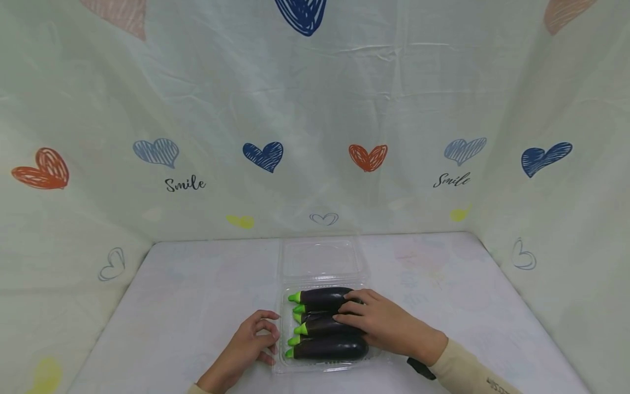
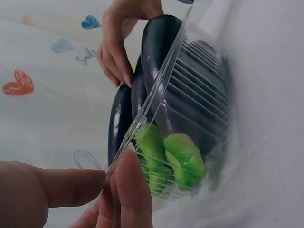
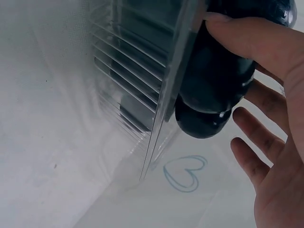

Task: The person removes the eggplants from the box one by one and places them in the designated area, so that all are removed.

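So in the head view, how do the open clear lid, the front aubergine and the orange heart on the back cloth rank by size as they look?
1. Clear lid, plainly the largest.
2. Front aubergine.
3. Orange heart, the smallest as it looks, though it hangs farther from the camera, so its real size against the aubergine stays unsure.

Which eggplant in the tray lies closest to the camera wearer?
The front eggplant, along the near edge of the clear clamshell tray. The other eggplants lie behind it toward the open lid, under the right hand.
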`<state>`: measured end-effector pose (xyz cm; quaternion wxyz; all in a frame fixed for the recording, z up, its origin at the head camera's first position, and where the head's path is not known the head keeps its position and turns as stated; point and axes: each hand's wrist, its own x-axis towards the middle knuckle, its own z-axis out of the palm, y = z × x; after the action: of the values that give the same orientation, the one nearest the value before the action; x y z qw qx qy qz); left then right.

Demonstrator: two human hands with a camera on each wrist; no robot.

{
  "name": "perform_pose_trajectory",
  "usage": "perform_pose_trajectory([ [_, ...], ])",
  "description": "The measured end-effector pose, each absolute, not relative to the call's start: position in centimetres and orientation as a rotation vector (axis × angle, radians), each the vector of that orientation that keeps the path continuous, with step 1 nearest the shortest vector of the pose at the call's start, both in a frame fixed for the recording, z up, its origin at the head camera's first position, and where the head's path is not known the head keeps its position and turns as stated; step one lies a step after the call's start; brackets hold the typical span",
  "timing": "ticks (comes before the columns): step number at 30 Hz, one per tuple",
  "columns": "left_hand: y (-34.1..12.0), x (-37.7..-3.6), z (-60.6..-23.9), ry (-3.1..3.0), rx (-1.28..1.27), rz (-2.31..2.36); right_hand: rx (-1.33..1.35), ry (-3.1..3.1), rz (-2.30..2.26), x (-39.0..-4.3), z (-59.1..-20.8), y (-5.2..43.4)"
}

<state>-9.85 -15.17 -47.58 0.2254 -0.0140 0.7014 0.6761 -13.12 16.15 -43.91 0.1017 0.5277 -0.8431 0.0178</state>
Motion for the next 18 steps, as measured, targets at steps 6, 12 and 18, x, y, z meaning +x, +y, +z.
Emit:
perform_pose_trajectory([
  [6, -15.07, -9.86, -47.71, 1.928, -0.033, 1.868, 1.539, -2.462, 0.05, -13.05, -44.13, 16.1],
  [12, -14.97, -9.9, -47.63, 1.923, -0.049, 1.861, 1.528, -2.496, 0.05, -12.9, -44.19, 16.25],
  [18, -15.15, -10.01, -47.77, 1.911, -0.051, 1.867, 1.511, -2.479, 0.022, -12.8, -43.8, 16.51],
])
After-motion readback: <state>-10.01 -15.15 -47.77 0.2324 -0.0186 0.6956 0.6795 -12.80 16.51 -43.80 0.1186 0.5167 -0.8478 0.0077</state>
